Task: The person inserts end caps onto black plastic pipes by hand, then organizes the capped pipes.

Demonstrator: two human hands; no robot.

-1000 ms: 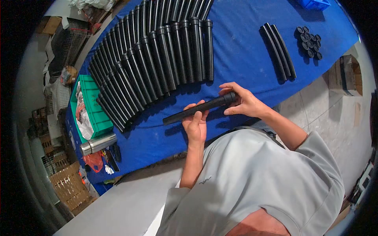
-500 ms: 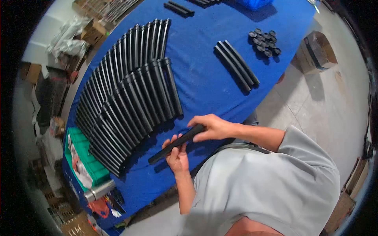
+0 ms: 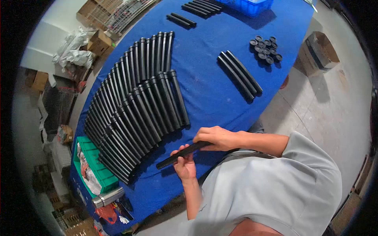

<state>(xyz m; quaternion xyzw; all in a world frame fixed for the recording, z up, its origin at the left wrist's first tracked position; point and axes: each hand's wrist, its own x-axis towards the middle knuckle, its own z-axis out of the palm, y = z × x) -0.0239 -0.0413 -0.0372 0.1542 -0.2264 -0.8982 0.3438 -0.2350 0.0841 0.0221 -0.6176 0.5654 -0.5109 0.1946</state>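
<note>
My left hand (image 3: 185,166) is closed round the middle of a black tube (image 3: 173,158), palm up, with its thumb across the top. My right hand (image 3: 217,138) wraps over the upper right end of the same tube and hides that end. The tube slants over the blue cloth near the table's front edge. Just beyond my hands lie two long, overlapping rows of black tubes with collared ends (image 3: 146,106). Three black tubes (image 3: 240,76) lie side by side farther to the right. Near them is a cluster of small round black caps (image 3: 265,50).
A green crate (image 3: 96,169) and a metal cylinder (image 3: 108,197) stand at the table's left end. More short black tubes (image 3: 201,8) and a blue bin (image 3: 252,7) are at the far edge. A cardboard box (image 3: 319,53) sits on the floor to the right.
The whole view has shifted slightly, with the table's contents lower in the picture. My right hand's fingers and thumb have closed further over the tube's end. My left hand keeps its hold.
</note>
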